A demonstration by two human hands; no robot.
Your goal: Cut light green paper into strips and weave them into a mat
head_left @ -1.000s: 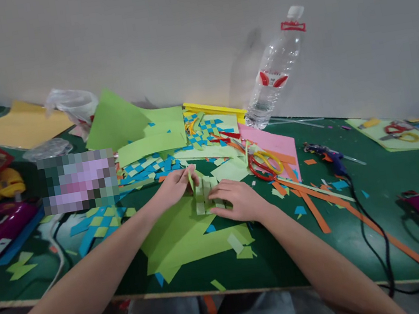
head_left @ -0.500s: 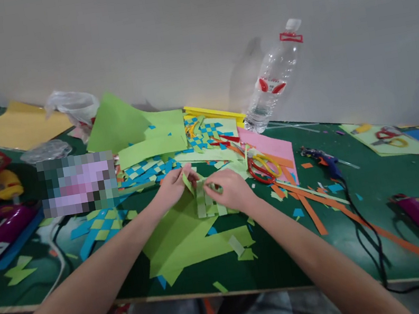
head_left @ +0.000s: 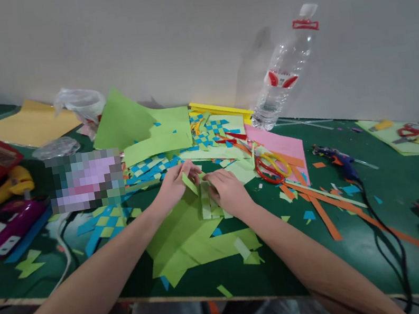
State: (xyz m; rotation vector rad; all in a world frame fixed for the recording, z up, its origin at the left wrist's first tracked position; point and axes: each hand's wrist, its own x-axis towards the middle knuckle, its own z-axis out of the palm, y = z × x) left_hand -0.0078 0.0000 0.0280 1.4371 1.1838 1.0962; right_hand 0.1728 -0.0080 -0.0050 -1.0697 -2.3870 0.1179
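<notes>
Both hands meet over a small woven piece of light green paper strips (head_left: 206,207) near the table's middle. My left hand (head_left: 177,183) is closed on its left side, and a green strip end pokes up beside the fingertips. My right hand (head_left: 227,189) bends over the right part, with fingertips pressed together at the top of the strips; the exact grip is partly hidden. Beneath lies a larger green paper sheet (head_left: 183,241) with cut edges. Behind the hands are blue-and-green woven paper pieces (head_left: 151,168).
Red and yellow scissors (head_left: 271,167) lie right of the hands, by pink paper (head_left: 277,140) and orange strips (head_left: 326,218). A glue gun (head_left: 337,162) with a black cord is farther right. A plastic bottle (head_left: 281,80) leans on the wall. A blurred-out phone-like object (head_left: 87,181) sits left.
My right hand's fingers have drawn from spread over the strips to a pinch near the strips' top, close to my left fingers. My left hand stays on the piece. The view has shifted slightly.
</notes>
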